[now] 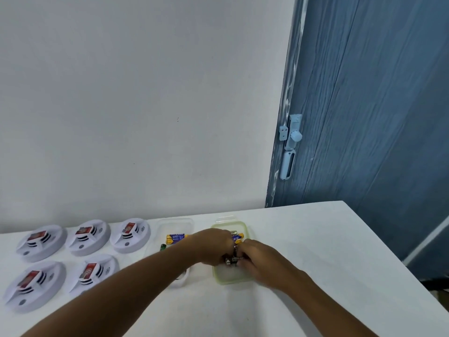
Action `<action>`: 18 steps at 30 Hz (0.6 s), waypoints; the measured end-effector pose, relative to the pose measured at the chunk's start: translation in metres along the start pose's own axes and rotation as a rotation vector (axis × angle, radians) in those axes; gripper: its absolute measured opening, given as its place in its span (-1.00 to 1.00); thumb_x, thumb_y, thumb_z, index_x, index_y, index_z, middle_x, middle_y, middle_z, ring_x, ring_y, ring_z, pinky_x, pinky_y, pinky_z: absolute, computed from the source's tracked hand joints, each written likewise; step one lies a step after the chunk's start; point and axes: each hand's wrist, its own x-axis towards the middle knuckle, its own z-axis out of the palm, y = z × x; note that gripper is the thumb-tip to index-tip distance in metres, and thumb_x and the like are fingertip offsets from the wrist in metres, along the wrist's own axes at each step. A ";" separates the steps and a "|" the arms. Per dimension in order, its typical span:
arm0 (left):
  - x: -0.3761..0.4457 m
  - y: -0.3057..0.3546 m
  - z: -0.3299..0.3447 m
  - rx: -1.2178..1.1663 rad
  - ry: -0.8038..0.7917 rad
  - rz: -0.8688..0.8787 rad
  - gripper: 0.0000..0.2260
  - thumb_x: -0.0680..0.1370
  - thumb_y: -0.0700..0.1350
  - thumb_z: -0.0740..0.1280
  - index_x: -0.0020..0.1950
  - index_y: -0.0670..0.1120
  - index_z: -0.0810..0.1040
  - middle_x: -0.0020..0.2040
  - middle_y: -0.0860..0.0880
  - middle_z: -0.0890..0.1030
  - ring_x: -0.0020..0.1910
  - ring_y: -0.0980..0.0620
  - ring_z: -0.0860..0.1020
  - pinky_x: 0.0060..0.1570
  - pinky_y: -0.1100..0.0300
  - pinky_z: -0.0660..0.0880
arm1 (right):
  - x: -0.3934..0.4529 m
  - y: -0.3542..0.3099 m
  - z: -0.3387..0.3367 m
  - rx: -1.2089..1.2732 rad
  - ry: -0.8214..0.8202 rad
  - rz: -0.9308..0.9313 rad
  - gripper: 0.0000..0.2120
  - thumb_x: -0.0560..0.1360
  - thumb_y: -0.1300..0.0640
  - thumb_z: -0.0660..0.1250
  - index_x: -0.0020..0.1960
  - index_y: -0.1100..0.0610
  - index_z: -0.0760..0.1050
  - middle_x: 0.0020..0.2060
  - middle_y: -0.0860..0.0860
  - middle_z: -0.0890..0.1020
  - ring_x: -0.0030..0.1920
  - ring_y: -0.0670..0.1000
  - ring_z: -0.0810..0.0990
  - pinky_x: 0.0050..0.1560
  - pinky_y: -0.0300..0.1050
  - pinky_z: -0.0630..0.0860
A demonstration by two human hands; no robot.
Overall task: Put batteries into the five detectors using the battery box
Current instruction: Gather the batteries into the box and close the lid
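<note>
Over the box (230, 276), a green-rimmed clear tub at mid-table, both hands meet: the left hand (213, 246) and right hand (255, 260) curl round a cluster of batteries (232, 260), apparently sorting or pulling cells free, though whether either hand is truly clamped on one I cannot tell. More batteries (237, 237) lie at the tub's far end. Just left sits the lid (175, 224), clear, with a blue-yellow pack (176, 238) on it, likely set aside for easy reach. Five detectors (87, 237) wait in two rows further left, backs up, red labels showing, ready for loading. All rest on a white table (315, 239) against a pale wall (145, 93), with a blue door (376, 105) at right.
</note>
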 end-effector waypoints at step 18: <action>-0.129 -0.026 0.030 -0.002 0.018 -0.536 -0.73 0.54 0.00 0.29 0.06 -0.18 0.58 0.11 -0.16 0.51 0.20 -0.18 0.34 0.17 -0.14 0.23 | 0.098 -0.123 0.049 -0.322 0.012 0.154 -0.80 0.53 0.08 0.20 0.04 0.13 0.54 0.40 0.10 0.27 0.45 0.20 0.09 0.30 0.08 0.20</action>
